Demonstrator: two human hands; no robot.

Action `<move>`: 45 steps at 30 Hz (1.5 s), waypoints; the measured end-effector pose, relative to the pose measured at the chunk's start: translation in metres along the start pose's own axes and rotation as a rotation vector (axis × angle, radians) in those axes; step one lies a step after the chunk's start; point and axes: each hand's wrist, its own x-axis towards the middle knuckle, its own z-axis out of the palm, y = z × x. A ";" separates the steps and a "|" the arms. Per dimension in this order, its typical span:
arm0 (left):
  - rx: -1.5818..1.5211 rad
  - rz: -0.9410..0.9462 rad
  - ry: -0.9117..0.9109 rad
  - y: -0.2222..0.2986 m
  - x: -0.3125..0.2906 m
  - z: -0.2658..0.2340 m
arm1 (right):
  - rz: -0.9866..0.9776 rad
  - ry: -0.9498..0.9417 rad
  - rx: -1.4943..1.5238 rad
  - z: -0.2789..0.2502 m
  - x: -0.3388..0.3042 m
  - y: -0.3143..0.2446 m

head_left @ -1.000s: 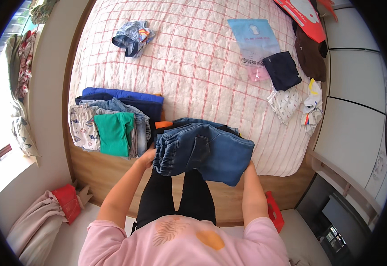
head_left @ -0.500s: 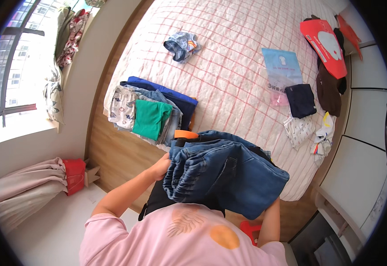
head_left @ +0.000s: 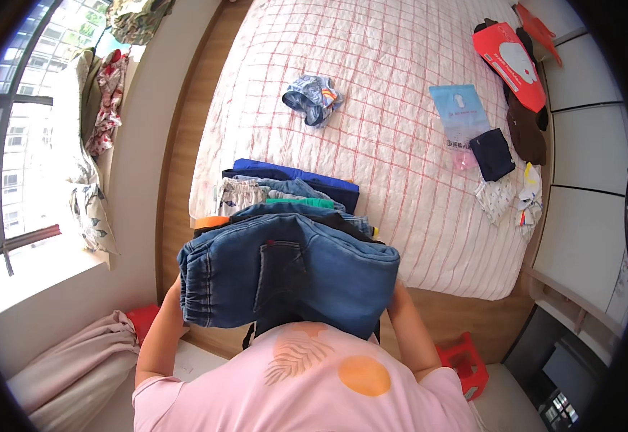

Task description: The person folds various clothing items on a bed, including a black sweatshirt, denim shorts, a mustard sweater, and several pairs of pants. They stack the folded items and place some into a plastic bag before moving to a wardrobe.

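A folded pair of blue jeans (head_left: 342, 263) with a gathered waistband at its left lies across both my hands, in front of my body. Beneath it show the edges of black cloth and an orange strip (head_left: 211, 222). My left hand (head_left: 175, 297) supports the waistband side, and my right hand (head_left: 399, 297) supports the opposite side; the jeans hide most fingers. Just beyond, partly covered by the jeans, sits a stack of folded clothes on the bed: patterned white shorts (head_left: 240, 193), a green garment (head_left: 299, 203), light denim and a blue garment (head_left: 292, 175).
On the checked quilt (head_left: 378, 151) lie crumpled grey-blue briefs (head_left: 312, 99), a blue-and-pink plastic pouch (head_left: 460, 111), a folded navy garment (head_left: 493, 154), white patterned cloth (head_left: 495, 199) and a red package (head_left: 509, 65). A red stool (head_left: 465, 366) stands at lower right. A window is left.
Both hands have brought the jeans leftward and levelled them, so they now cover the near part of the clothes stack. The view has shifted, and more of the red stool shows.
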 end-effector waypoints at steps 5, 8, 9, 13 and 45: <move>0.001 -0.068 0.016 0.039 0.025 -0.058 | 0.019 -0.023 0.021 0.045 0.031 0.012; 0.007 -0.124 -0.002 0.055 0.057 -0.077 | 0.028 0.011 0.030 0.053 0.055 0.011; 0.012 -0.145 -0.013 0.062 0.071 -0.082 | 0.034 0.039 0.034 0.051 0.066 0.008; 0.024 -0.201 -0.063 0.071 0.122 -0.085 | 0.097 0.133 0.112 0.010 0.114 0.006; 1.800 1.171 0.406 0.065 0.131 0.047 | -0.631 1.086 -1.127 0.096 0.122 -0.023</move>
